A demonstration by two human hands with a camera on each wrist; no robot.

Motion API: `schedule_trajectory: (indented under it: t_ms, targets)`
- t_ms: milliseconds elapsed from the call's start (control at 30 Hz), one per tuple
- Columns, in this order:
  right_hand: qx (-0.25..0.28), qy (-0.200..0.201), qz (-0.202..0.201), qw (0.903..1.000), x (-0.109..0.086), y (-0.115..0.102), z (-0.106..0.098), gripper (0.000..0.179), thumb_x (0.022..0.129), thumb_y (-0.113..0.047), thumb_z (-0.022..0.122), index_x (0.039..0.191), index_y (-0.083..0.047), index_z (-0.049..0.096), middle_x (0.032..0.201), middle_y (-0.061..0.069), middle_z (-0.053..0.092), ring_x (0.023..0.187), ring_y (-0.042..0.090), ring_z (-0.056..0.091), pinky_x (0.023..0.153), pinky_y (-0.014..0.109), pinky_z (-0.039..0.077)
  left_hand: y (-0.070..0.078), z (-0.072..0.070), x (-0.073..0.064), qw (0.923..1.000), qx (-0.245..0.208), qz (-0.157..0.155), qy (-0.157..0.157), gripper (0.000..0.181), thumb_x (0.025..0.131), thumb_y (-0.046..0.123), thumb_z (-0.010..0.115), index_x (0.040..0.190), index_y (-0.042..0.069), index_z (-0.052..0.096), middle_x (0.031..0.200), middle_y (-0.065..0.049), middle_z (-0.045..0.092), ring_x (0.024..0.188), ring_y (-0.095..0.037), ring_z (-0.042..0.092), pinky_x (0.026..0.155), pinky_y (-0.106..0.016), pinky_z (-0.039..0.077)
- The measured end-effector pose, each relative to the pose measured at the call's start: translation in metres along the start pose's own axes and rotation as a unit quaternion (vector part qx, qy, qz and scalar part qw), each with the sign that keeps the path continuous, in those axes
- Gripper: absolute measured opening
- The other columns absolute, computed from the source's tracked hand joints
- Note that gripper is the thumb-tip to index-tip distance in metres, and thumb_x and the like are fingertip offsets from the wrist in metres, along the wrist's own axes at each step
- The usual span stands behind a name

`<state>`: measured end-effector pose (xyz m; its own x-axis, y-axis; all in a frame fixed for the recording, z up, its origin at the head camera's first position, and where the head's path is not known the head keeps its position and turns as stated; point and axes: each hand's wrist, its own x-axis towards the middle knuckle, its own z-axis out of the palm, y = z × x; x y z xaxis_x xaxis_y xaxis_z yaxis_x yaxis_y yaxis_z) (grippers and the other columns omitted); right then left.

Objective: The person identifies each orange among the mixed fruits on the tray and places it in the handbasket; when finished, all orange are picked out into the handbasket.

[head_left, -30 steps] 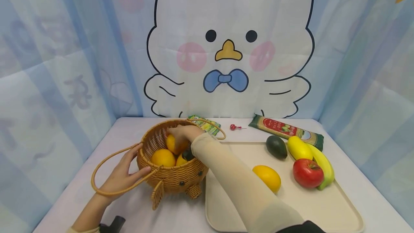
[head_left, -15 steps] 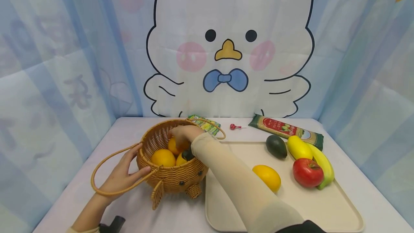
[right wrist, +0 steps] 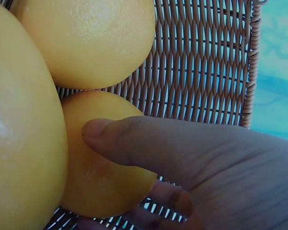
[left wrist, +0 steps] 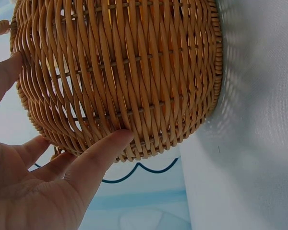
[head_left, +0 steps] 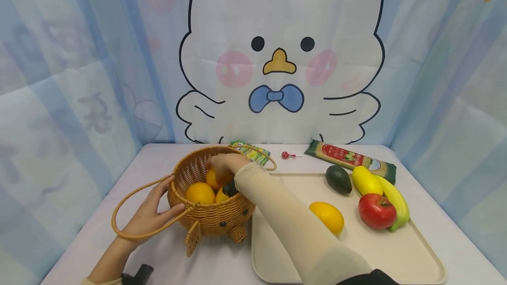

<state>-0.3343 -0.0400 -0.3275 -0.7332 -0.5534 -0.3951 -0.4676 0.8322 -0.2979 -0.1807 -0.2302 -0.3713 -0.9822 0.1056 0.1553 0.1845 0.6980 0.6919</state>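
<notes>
A brown wicker basket [head_left: 206, 221] with loop handles and an animal face stands left of the tray. My left hand [head_left: 148, 217] rests against its left side, fingers nearly straight along the woven wall [left wrist: 125, 76] and wrist passing through one handle. My right hand [head_left: 225, 166] reaches down inside the basket. There it grips an orange [right wrist: 96, 187], thumb on top and other fingers partly hidden under it. Two more yellow-orange fruits lie close by in the right wrist view, a large one [right wrist: 24, 120] and another one [right wrist: 86, 38]. From the head, the right sleeve [head_left: 293, 228] crosses the tray.
On the beige tray [head_left: 356, 263] lie a yellow-orange fruit [head_left: 328, 217], an avocado [head_left: 339, 180], a lemon [head_left: 366, 181], a banana [head_left: 398, 203] and a red apple [head_left: 377, 211]. Behind are a green snack bag [head_left: 257, 155], a lollipop [head_left: 286, 155] and a long green-and-red package [head_left: 350, 159].
Inside the basket, my right fingers and the orange have shifted slightly to the right since the earliest frame. My left hand and the basket have stayed put.
</notes>
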Motion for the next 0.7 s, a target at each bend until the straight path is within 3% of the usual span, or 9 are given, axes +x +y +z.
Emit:
schedule_trajectory:
  t_ms: [233,367,567,700]
  targets:
    - [0.005,0.014,-0.021,0.9997,0.004,0.0,-0.008,0.062,0.086,-0.011,0.065,0.141,-0.026,0.042,0.144,-0.002,0.046,0.122,0.016,0.046,0.095,0.035,0.047,0.0,0.0,-0.001,1.0,0.001,0.005,0.0,0.079,0.09,0.041,0.06,0.15,0.012,0.019,0.152,-0.026,0.024,0.136,-0.049,0.027,0.1,-0.063,0.039]
    - [0.046,0.013,-0.056,0.9973,0.0,0.003,-0.019,0.06,0.086,-0.011,0.066,0.141,-0.018,0.042,0.146,0.004,0.042,0.126,0.02,0.046,0.098,0.035,0.047,0.0,0.001,-0.001,1.0,0.003,0.009,0.002,0.078,0.09,0.04,0.06,0.15,0.011,0.02,0.152,-0.026,0.024,0.136,-0.049,0.028,0.102,-0.065,0.035]
    - [0.087,0.018,-0.114,0.9896,-0.019,0.005,-0.035,0.06,0.085,-0.014,0.067,0.14,-0.017,0.042,0.143,0.008,0.044,0.127,0.024,0.046,0.102,0.036,0.045,0.0,0.002,0.0,0.9998,0.004,0.015,0.008,0.077,0.09,0.039,0.061,0.149,0.011,0.02,0.152,-0.026,0.025,0.136,-0.048,0.029,0.103,-0.067,0.032]
    - [0.09,0.042,-0.142,0.9849,-0.038,0.009,-0.046,0.06,0.085,-0.02,0.068,0.139,-0.019,0.042,0.145,0.011,0.043,0.132,0.028,0.043,0.105,0.04,0.043,0.0,0.002,0.0,0.9999,0.005,0.013,0.006,0.078,0.09,0.04,0.061,0.15,0.011,0.02,0.152,-0.025,0.023,0.136,-0.048,0.029,0.103,-0.068,0.03]
